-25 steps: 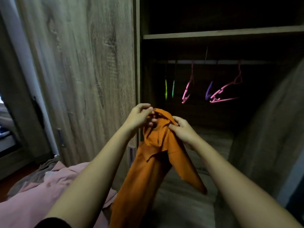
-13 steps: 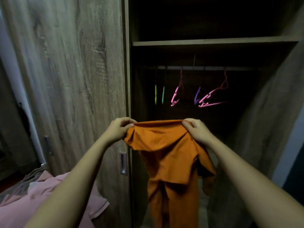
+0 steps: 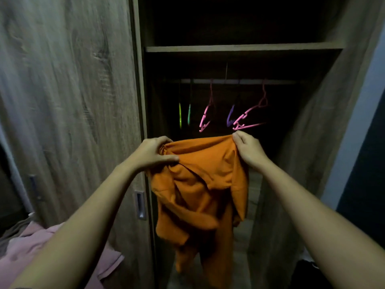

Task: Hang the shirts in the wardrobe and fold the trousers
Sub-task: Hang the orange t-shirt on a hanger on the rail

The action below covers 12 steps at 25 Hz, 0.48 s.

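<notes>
A pale wall [image 3: 358, 113] stands right, pink fabric [image 3: 25, 253] heaped lower left.

Dim throughout, with soft light falling from the camera's side onto the orange garment [image 3: 198, 184] and the forearms [image 3: 93, 205] (the brightest things here). The wardrobe [image 3: 239, 47] interior sinks to near black, its hangers [image 3: 248, 119] faint and soft-edged. The door [image 3: 62, 101] grain is smeared by motion blur, and wide-angle distortion bows the upright edges outward.
</notes>
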Available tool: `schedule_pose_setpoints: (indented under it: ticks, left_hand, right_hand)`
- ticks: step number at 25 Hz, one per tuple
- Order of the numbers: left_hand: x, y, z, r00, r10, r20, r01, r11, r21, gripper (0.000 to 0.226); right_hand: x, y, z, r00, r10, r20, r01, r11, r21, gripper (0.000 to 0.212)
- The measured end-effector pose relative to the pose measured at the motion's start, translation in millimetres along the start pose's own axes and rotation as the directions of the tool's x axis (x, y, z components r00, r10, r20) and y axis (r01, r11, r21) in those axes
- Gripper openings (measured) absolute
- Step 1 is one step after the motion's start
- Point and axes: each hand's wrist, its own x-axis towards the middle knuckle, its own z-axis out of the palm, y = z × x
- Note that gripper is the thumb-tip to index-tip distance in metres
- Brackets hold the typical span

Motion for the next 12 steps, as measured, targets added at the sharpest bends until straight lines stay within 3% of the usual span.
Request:
schedule_pose_setpoints:
  ticks: [2, 4, 6, 8, 9, 11, 12]
  left_hand:
    - [5, -6, -8, 0.999, 0.024, -0.031, -0.017, 0.977, 0.214, 0.032]
    - [2, -10, -19, 0.997, -0.056, -0.045, 0.065, 0.969, 0.239, 0.012]
    - [-3, -10, -31, 0.992, -0.125, 0.012, 0.125, 0.992, -0.033, 0.007]
    - [-8, 5, -35, 0.992, -0.112, 0.057, 0.126, 0.905, -0.406, 0.007]
    - [-7, 15, -33, 0.995, -0.103, 0.001, 0.091, 0.873, -0.479, 0.008]
    - [3, 37, -28, 0.977, -0.103, -0.186, 0.014, 0.904, -0.426, 0.009]
    - [8, 49, -26, 0.963, -0.075, -0.259, -0.012, 0.948, -0.319, 0.012]
  right_hand:
    - [-5, 6, -5, 0.992, -0.095, -0.081, 0.091, 0.994, -0.054, 0.026]
    - [-4, 7, -12, 0.985, -0.075, -0.156, 0.074, 0.997, -0.013, 0.028]
    - [-2, 6, -20, 0.988, 0.019, -0.155, -0.025, 0.999, -0.033, 0.029]
    - [-6, 2, -20, 0.980, 0.134, -0.149, -0.162, 0.969, -0.189, 0.031]
    - [-13, -6, -16, 0.982, 0.115, -0.147, -0.149, 0.958, -0.245, 0.044]
    - [-33, -29, 7, 0.993, -0.116, -0.032, 0.108, 0.974, -0.201, 0.072]
    - [-43, -40, 22, 0.977, -0.206, 0.059, 0.214, 0.958, -0.193, 0.075]
